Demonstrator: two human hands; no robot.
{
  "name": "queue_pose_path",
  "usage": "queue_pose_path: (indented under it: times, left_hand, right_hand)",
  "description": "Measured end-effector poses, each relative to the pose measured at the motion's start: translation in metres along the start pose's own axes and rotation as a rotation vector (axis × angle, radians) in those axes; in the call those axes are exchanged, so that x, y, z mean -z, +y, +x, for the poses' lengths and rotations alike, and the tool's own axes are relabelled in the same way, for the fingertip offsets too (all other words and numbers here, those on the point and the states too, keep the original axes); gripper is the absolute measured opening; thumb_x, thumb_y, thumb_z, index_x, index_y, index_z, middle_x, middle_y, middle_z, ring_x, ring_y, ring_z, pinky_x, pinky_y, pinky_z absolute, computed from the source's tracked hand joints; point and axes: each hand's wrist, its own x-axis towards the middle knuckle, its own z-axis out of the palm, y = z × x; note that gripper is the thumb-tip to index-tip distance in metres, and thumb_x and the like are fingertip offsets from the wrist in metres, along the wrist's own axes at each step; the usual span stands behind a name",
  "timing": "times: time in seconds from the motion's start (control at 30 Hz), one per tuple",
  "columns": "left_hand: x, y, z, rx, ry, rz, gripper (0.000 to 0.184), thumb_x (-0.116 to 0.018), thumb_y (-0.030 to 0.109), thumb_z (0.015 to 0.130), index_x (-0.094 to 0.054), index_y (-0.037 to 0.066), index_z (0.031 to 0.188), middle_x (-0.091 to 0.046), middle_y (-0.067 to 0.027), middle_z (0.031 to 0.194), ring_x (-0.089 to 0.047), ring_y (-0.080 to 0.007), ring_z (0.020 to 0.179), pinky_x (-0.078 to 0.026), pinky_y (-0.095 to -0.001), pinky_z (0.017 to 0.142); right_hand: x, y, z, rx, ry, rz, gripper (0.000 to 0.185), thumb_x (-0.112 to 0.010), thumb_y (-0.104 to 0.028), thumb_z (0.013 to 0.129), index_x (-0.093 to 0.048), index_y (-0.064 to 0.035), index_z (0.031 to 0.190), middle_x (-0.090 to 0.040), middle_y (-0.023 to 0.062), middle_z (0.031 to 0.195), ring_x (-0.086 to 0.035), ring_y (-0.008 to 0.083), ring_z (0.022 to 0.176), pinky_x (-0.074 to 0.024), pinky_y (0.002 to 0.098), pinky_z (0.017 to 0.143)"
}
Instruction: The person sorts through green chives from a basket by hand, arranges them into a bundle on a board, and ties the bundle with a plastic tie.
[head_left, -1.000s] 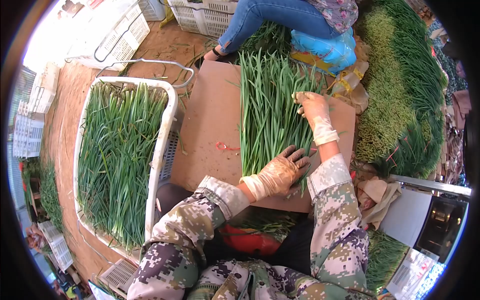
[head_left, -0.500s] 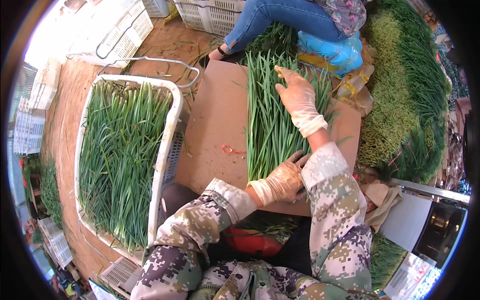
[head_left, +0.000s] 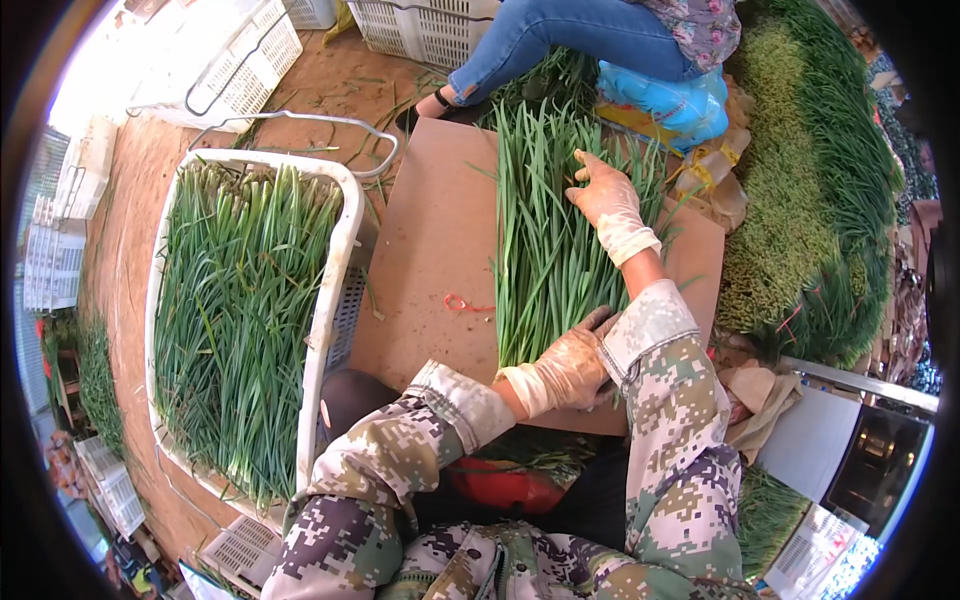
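Observation:
A thick bunch of long green garlic chives [head_left: 545, 250] lies lengthwise on a brown board [head_left: 430, 230] in front of me. My left hand [head_left: 565, 370], in a thin pale glove with darkened fingertips, grips the near end of the bunch; my right sleeve partly covers its fingers. Over the upper leaves is my right hand [head_left: 610, 200], gloved likewise, its thumb and forefinger apart and nothing visible between them. My right forearm passes above the left hand's fingertips. A red tie [head_left: 458, 302] rests on the board, left of the bunch.
At left stands a white crate [head_left: 335, 270] packed with chives, its wire handle [head_left: 385, 155] sticking out. A person in jeans [head_left: 560, 40] sits beyond the board near a blue bag [head_left: 665, 100]. Heaped chives [head_left: 770, 200] line the right side. A cloth [head_left: 770, 400] lies at lower right.
My right hand has moved slightly right and toward me over the leaves, and its thumb and forefinger have spread. The left hand stays at the near end of the bunch.

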Motion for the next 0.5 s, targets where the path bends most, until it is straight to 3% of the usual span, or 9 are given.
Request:
queue_pose_path:
  times: [0.13,0.2,0.23,0.3,0.33,0.5]
  left_hand:
    - [0.000,-0.001,0.000,-0.011,0.047,-0.046,0.069,-0.066,0.036,0.072,-0.049,0.010,0.134,-0.047,-0.0146,0.142,-0.040,-0.0344,0.135,-0.022,-0.0535,0.118]
    - [0.001,0.000,-0.001,-0.006,0.049,-0.048,0.069,-0.065,0.036,0.072,-0.049,0.011,0.134,-0.047,-0.0143,0.143,-0.040,-0.0340,0.135,-0.021,-0.0533,0.118]
    - [0.000,-0.001,-0.001,0.000,0.043,-0.050,0.068,-0.066,0.036,0.073,-0.050,0.011,0.134,-0.047,-0.0146,0.142,-0.040,-0.0348,0.135,-0.022,-0.0533,0.118]
    - [0.000,-0.002,-0.002,0.004,0.039,-0.056,0.068,-0.066,0.036,0.073,-0.050,0.011,0.134,-0.047,-0.0148,0.142,-0.040,-0.0356,0.135,-0.022,-0.0533,0.117]
    - [0.001,-0.001,-0.002,0.009,0.019,-0.037,0.068,-0.066,0.037,0.073,-0.051,0.010,0.133,-0.048,-0.0156,0.141,-0.039,-0.0367,0.135,-0.023,-0.0534,0.117]
    - [0.006,0.002,-0.001,0.040,-0.084,0.053,0.069,-0.067,0.036,0.073,-0.051,0.007,0.133,-0.046,-0.0198,0.141,-0.037,-0.0394,0.135,-0.024,-0.0535,0.116]
  right_hand:
    - [-0.007,-0.003,0.002,-0.030,0.048,-0.015,0.056,-0.070,-0.015,0.084,-0.052,-0.0120,0.137,-0.067,0.0078,0.119,-0.062,0.0298,0.110,-0.0479,0.0398,0.095]
    - [-0.013,0.003,0.006,-0.029,0.115,-0.045,0.046,-0.069,-0.014,0.085,-0.059,-0.0079,0.129,-0.071,0.0095,0.107,-0.069,0.0247,0.092,-0.0529,0.0360,0.082]
    - [-0.014,0.007,0.007,-0.029,0.114,-0.046,0.046,-0.069,-0.014,0.085,-0.059,-0.0079,0.129,-0.071,0.0095,0.107,-0.069,0.0247,0.092,-0.0529,0.0360,0.082]
    - [-0.012,0.014,0.008,-0.130,0.126,0.397,0.038,-0.069,-0.014,0.086,-0.064,-0.0032,0.122,-0.073,0.0096,0.097,-0.068,0.0166,0.069,-0.0530,0.0303,0.064]
    - [-0.010,0.017,0.005,-0.162,0.137,0.475,0.029,-0.066,-0.016,0.087,-0.069,-0.0030,0.113,-0.073,0.0112,0.094,-0.067,0.0177,0.061,-0.0535,0.0319,0.066]
    - [-0.001,0.028,0.000,-0.195,0.141,0.618,0.025,-0.065,-0.017,0.091,-0.069,-0.0005,0.109,-0.071,0.0085,0.087,-0.065,0.0123,0.055,-0.0495,0.0277,0.052]
